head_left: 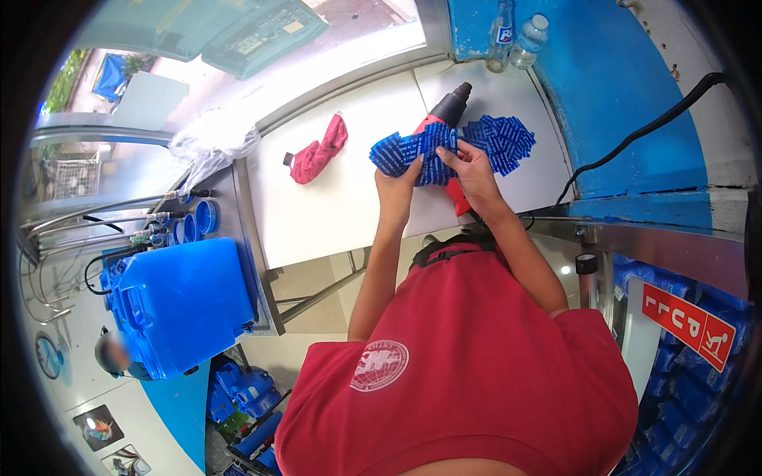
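Note:
Both my hands hold a fanned bundle of blue printed plastic strips (435,163), which look like bottle seals, above the white table. My left hand (394,189) grips the bundle's near left side, thumb on top. On its right side, my right hand (475,170) pinches the strips between thumb and fingers. A heat gun (452,105), red with a black nozzle, lies under the bundle, its middle hidden. Just right of it spreads a pile of similar blue strips (504,143). To the left of my hands a crumpled red cloth item (320,151) rests on the table.
Two clear bottles (500,38) (529,41) stand at the table's far right corner. A black cable (635,131) runs along the blue wall. Left of the white table (302,222), a metal counter holds a large blue water container (186,293), blue caps (206,216) and a clear plastic bag (213,144).

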Motion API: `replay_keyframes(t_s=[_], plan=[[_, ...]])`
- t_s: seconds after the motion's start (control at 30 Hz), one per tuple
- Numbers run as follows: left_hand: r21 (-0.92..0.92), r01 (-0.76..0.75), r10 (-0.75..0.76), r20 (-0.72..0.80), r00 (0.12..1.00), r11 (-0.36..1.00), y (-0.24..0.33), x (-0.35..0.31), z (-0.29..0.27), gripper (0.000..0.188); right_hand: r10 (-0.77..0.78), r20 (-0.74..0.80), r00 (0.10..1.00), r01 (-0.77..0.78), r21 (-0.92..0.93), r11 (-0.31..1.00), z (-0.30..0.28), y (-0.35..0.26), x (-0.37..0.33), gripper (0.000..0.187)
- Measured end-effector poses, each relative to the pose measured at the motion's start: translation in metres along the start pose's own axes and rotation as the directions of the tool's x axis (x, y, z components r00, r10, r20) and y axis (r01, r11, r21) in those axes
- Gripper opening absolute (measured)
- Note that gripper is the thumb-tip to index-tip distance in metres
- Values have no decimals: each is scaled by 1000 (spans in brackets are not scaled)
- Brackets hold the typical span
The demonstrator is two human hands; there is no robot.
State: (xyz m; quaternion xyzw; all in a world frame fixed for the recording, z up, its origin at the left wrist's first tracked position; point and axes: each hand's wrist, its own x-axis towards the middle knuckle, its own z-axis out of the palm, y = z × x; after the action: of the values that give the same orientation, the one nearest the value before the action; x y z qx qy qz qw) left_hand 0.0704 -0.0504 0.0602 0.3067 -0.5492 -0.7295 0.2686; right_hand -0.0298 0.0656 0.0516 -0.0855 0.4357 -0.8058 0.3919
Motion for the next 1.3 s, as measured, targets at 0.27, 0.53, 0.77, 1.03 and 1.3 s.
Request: replay_keyframes(t_s=[0.27, 0.53, 0.77, 1.03, 1.3], plan=[[-173, 18, -20, -13, 1000, 985, 4, -2, -2, 30, -210, -27, 977, 179, -427, 886, -11, -1, 8, 12], [-111, -77, 65, -109, 992, 991, 4, 4, -4, 18, 51, 46, 998, -63, 321, 945, -9, -20, -1, 22], [-121, -112, 98, -116, 988, 986, 7, -4, 11, 23, 151, -3, 989, -139, 367, 920, 16, 17, -8, 23], [-172, -34, 16, -104, 994, 985, 7, -5, -6, 16, -180, -55, 982, 165, -208, 964, -14, -15, 23, 15], [-186, 118, -122, -14, 992, 976, 17, -1, -12, 22, -130, 208, 969, 237, -649, 723, 10, -25, 15, 12]])
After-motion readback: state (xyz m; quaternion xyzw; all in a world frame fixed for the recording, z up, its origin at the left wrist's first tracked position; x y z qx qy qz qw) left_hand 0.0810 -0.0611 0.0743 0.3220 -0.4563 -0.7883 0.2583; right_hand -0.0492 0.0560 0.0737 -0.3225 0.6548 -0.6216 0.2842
